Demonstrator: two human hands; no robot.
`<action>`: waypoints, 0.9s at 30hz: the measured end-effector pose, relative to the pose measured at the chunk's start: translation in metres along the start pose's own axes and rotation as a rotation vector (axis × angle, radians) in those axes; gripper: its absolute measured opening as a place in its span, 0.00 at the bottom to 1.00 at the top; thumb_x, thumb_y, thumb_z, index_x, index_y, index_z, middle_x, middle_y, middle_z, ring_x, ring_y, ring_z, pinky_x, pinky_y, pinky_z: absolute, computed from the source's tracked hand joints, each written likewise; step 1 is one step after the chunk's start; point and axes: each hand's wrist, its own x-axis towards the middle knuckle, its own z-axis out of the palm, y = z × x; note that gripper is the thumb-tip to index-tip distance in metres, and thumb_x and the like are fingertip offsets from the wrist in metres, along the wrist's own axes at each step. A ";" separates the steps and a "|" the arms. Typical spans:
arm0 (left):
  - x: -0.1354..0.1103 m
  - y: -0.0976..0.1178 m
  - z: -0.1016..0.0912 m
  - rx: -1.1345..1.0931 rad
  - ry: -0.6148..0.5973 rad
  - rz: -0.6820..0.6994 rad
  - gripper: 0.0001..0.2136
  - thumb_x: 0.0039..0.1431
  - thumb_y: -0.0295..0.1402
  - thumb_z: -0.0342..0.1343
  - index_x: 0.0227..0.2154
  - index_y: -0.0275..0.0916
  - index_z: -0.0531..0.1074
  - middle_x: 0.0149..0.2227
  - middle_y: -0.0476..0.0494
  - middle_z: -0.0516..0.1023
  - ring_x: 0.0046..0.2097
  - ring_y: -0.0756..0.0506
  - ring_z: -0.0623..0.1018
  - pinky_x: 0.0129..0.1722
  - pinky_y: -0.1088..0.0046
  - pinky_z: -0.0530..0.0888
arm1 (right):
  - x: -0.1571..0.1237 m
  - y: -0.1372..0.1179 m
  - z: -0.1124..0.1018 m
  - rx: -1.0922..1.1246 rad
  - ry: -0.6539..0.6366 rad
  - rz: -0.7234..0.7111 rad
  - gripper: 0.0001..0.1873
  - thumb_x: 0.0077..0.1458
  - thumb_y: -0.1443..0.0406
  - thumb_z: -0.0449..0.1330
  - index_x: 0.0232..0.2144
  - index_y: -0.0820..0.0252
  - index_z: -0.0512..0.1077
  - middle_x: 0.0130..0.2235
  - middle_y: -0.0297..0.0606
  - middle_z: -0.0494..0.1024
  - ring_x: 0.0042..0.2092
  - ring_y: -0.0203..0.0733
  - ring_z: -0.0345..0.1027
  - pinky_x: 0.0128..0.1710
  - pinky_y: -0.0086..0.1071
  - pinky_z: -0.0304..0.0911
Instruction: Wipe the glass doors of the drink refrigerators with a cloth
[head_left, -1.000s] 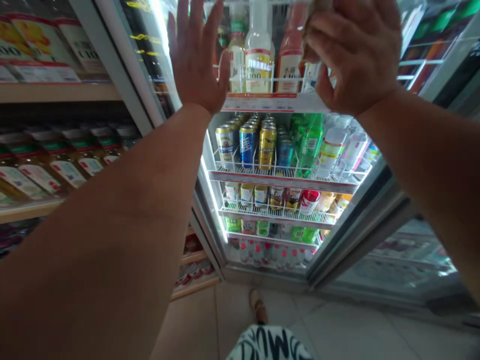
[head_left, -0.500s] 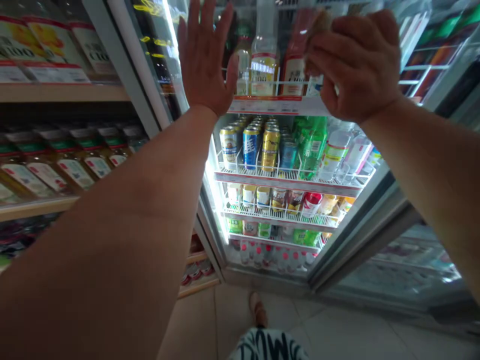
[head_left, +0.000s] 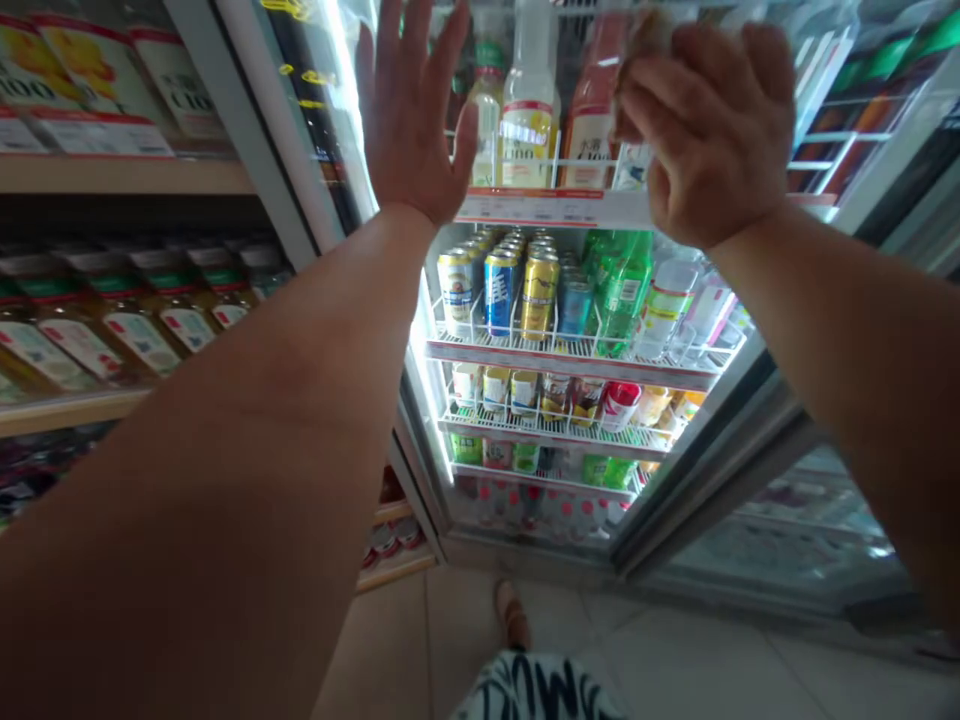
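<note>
My left hand [head_left: 416, 110] is open, with the fingers stretched up and the palm flat against the glass door [head_left: 525, 520] of a lit drinks fridge. My right hand [head_left: 712, 130] is closed on a brownish cloth [head_left: 643, 32] and holds it to the glass near the top. Behind the glass, tall bottles [head_left: 529, 110] stand on the upper shelf. Rows of cans [head_left: 499, 290] and green bottles [head_left: 619, 290] fill the shelf below it.
Open wooden shelves [head_left: 112, 175] with boxed and bottled goods run along the left. The fridge's dark metal frame [head_left: 705, 470] slants down on the right, with another glass cooler beyond it. Below are a tiled floor [head_left: 675, 660] and my foot [head_left: 512, 615].
My right hand with the cloth has slid slightly down and to the right on the glass. My left hand stays flat in the same spot.
</note>
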 end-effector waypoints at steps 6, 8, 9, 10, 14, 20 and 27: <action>0.000 -0.003 0.002 0.096 0.046 0.056 0.32 0.74 0.51 0.31 0.74 0.43 0.52 0.75 0.48 0.48 0.76 0.42 0.44 0.74 0.58 0.41 | -0.010 0.026 0.016 0.050 0.253 0.407 0.32 0.64 0.60 0.53 0.70 0.46 0.62 0.69 0.30 0.62 0.70 0.68 0.53 0.68 0.68 0.43; 0.001 -0.006 0.005 0.053 0.047 0.068 0.34 0.73 0.54 0.30 0.74 0.42 0.53 0.75 0.47 0.49 0.76 0.40 0.45 0.74 0.57 0.40 | -0.006 0.013 0.007 0.129 0.061 0.190 0.35 0.62 0.60 0.56 0.70 0.42 0.60 0.69 0.24 0.61 0.71 0.62 0.53 0.70 0.61 0.44; 0.001 -0.008 0.005 0.028 0.042 0.062 0.35 0.73 0.56 0.30 0.74 0.42 0.53 0.75 0.48 0.49 0.76 0.40 0.45 0.74 0.58 0.39 | -0.004 0.005 0.001 0.166 -0.029 0.093 0.35 0.62 0.60 0.57 0.70 0.40 0.59 0.69 0.23 0.62 0.71 0.58 0.54 0.70 0.58 0.45; 0.001 -0.009 0.006 0.011 0.043 0.054 0.35 0.73 0.57 0.31 0.74 0.43 0.53 0.75 0.49 0.49 0.76 0.40 0.45 0.74 0.60 0.38 | -0.001 -0.001 -0.003 0.202 -0.085 0.039 0.35 0.62 0.60 0.57 0.70 0.40 0.60 0.69 0.22 0.63 0.70 0.56 0.55 0.69 0.57 0.47; 0.000 -0.009 0.008 0.081 0.111 0.097 0.33 0.74 0.53 0.26 0.73 0.43 0.53 0.74 0.48 0.50 0.76 0.41 0.47 0.73 0.59 0.41 | 0.000 -0.008 -0.009 0.217 0.034 0.265 0.30 0.65 0.58 0.54 0.68 0.47 0.65 0.68 0.24 0.64 0.70 0.61 0.54 0.69 0.59 0.46; 0.000 -0.008 0.010 0.158 0.144 0.102 0.32 0.74 0.48 0.23 0.73 0.44 0.53 0.73 0.49 0.51 0.76 0.46 0.45 0.72 0.61 0.44 | -0.002 -0.005 -0.007 0.199 0.009 0.304 0.32 0.63 0.57 0.54 0.68 0.46 0.64 0.69 0.21 0.62 0.71 0.60 0.52 0.72 0.57 0.44; 0.001 -0.017 0.015 0.106 0.126 0.124 0.35 0.74 0.52 0.20 0.74 0.43 0.51 0.74 0.46 0.49 0.76 0.39 0.47 0.72 0.53 0.44 | 0.003 -0.007 -0.009 0.183 -0.094 0.221 0.32 0.63 0.54 0.52 0.68 0.47 0.64 0.69 0.22 0.62 0.71 0.60 0.54 0.72 0.60 0.47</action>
